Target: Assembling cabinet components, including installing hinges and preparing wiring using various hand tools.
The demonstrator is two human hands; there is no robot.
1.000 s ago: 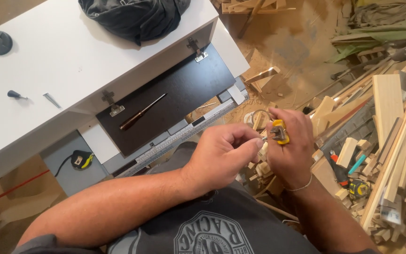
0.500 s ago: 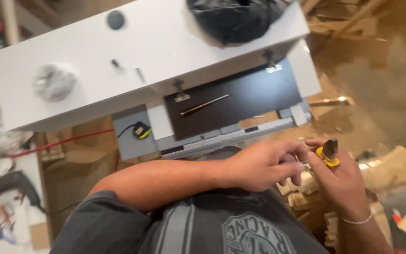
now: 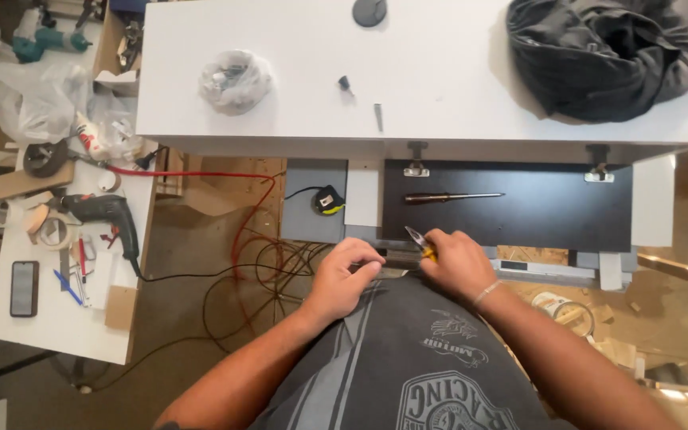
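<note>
Your right hand [image 3: 459, 267] is closed around a pair of yellow-handled pliers [image 3: 420, 243], whose metal nose points up and to the left, away from your knuckles. Your left hand [image 3: 344, 275] sits just beside it with the fingers curled down onto a thin metal strip [image 3: 388, 272] lying between the two hands; whether the fingers actually pinch the strip or only press on it cannot be told from this angle. The pliers' nose sits just above the strip, near its right end.

Both hands work at the near edge of a dark panel [image 3: 535, 211], close against your grey printed shirt [image 3: 408, 358]. On that panel, a little beyond your right hand, a long screwdriver [image 3: 451, 197] lies flat and well clear of the pliers. To its left, on a grey board, rests a black and yellow tape measure [image 3: 328, 201].

Beyond the panel runs a white cabinet top [image 3: 439, 72]. It carries a small clear bag of hardware [image 3: 235, 80], a short bit [image 3: 345, 83], a single screw [image 3: 378, 116], and a crumpled dark cloth [image 3: 607, 56] at the right end.

Down on the floor to your left, red and black cables [image 3: 256, 255] loop together. Further left, a low white table [image 3: 49, 310] holds a power drill [image 3: 101, 211], rolls of tape [image 3: 45, 227] and a phone [image 3: 24, 288].
</note>
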